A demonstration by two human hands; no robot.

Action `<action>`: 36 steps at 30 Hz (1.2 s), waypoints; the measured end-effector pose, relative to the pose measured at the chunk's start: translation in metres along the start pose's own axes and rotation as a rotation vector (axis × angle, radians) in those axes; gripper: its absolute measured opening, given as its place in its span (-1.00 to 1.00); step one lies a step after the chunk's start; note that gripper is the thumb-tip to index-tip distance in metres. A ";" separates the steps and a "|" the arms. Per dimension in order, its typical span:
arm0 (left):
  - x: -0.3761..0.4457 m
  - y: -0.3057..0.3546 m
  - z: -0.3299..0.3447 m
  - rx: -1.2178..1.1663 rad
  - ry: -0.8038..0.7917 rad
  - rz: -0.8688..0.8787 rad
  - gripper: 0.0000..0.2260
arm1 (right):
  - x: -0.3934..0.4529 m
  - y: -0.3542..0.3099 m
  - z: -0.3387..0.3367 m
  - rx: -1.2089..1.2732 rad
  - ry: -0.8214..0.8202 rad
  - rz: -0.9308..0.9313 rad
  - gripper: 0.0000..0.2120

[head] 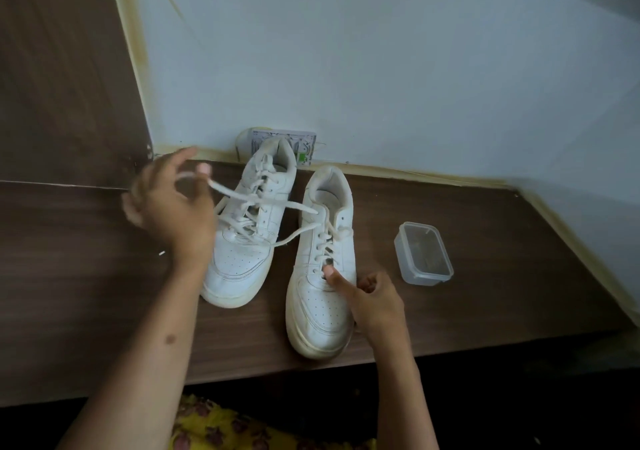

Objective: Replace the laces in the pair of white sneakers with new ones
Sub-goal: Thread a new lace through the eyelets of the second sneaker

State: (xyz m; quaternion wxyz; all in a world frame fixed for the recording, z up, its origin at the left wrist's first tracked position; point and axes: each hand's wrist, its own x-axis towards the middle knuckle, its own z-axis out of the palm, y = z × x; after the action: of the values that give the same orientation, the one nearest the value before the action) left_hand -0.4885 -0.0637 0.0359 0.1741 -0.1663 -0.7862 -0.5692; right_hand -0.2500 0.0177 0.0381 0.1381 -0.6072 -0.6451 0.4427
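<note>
Right hand (372, 302) pressed thumb on near sneaker (323, 269), other fingers curled, while left hand (169, 204) pinched its lace (263, 197) end, lace stretched leftward across far sneaker (249, 228).

Looks like a home room, lived-in, not a workshop or lab. Dark wood-laminate shelf or desk top (485, 276) set into a corner of pale painted wall (415, 69) with yellowed stained edging. Small clear plastic food container (423, 253) sits right of the shoe-holding hands. A printed packet (304, 145) leans on the wall behind them. Yellow floral clothing (221, 429) below.
</note>
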 end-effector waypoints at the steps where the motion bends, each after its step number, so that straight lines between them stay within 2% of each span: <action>1: -0.005 0.006 0.003 0.027 -0.074 0.145 -0.74 | 0.000 0.000 0.000 0.002 -0.001 -0.001 -0.34; 3: -0.019 0.022 0.010 0.029 -0.269 0.378 -0.72 | 0.000 0.001 0.000 -0.001 0.003 -0.004 -0.33; 5: -0.035 0.031 0.019 0.054 -0.422 0.517 -0.76 | -0.001 0.001 0.000 0.001 0.015 -0.014 -0.33; 7: -0.048 0.034 0.024 0.091 -0.453 0.601 -0.88 | -0.001 0.001 0.000 0.005 0.016 -0.018 -0.32; 9: -0.043 0.032 0.023 0.095 -0.382 0.587 -0.97 | -0.001 0.000 -0.001 0.017 0.004 -0.010 -0.33; 12: -0.020 0.018 0.010 0.141 -0.223 0.380 -0.93 | -0.002 -0.001 -0.001 0.021 -0.002 -0.008 -0.34; 14: -0.016 0.016 0.004 0.190 -0.219 0.288 -0.89 | -0.004 -0.002 -0.001 0.011 0.006 -0.008 -0.35; 16: -0.019 0.017 0.004 0.223 -0.260 0.345 -0.89 | -0.005 -0.004 -0.002 0.004 0.007 0.003 -0.35; 17: -0.020 0.018 0.006 0.223 -0.304 0.402 -0.81 | -0.006 -0.005 -0.003 0.005 0.003 0.007 -0.36; 21: -0.023 0.017 0.010 0.180 -0.637 0.662 -0.21 | -0.012 -0.006 -0.003 -0.003 0.070 -0.024 -0.39; 23: -0.029 0.018 0.010 0.119 -0.747 0.732 -0.13 | -0.013 -0.006 -0.001 -0.007 0.191 -0.156 -0.50; 25: -0.035 0.027 0.009 -0.005 -0.743 0.724 -0.21 | -0.010 -0.009 0.000 0.099 0.206 -0.346 -0.72; 26: -0.037 0.034 0.008 -0.073 -0.715 0.712 -0.26 | -0.010 -0.013 -0.001 0.209 0.127 -0.397 -0.83; 27: -0.039 0.041 0.006 -0.138 -0.684 0.703 -0.32 | -0.012 -0.017 -0.003 0.340 -0.034 -0.409 -0.92; 28: -0.040 0.047 0.004 -0.192 -0.654 0.704 -0.38 | -0.015 -0.021 -0.004 0.472 -0.247 -0.412 -0.89; 30: -0.044 0.055 0.002 -0.273 -0.627 0.705 -0.44 | -0.024 -0.028 -0.004 0.677 -0.663 -0.389 -0.67; 31: -0.044 0.058 0.001 -0.310 -0.632 0.684 -0.44 | -0.028 -0.030 -0.003 0.735 -0.786 -0.367 -0.61; 33: -0.042 0.060 0.001 -0.398 -0.614 0.613 -0.50 | -0.028 -0.030 -0.003 0.760 -0.870 -0.366 -0.66; 36: -0.031 0.051 0.003 -0.537 -0.456 0.474 -0.70 | -0.021 -0.021 -0.016 0.666 -0.766 -0.408 -0.81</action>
State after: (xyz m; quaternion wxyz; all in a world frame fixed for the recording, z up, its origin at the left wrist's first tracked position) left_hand -0.4381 -0.0471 0.0638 0.0721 -0.5037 -0.5682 -0.6467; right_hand -0.2475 0.0078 0.0699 0.1610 -0.1884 -0.5791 0.7767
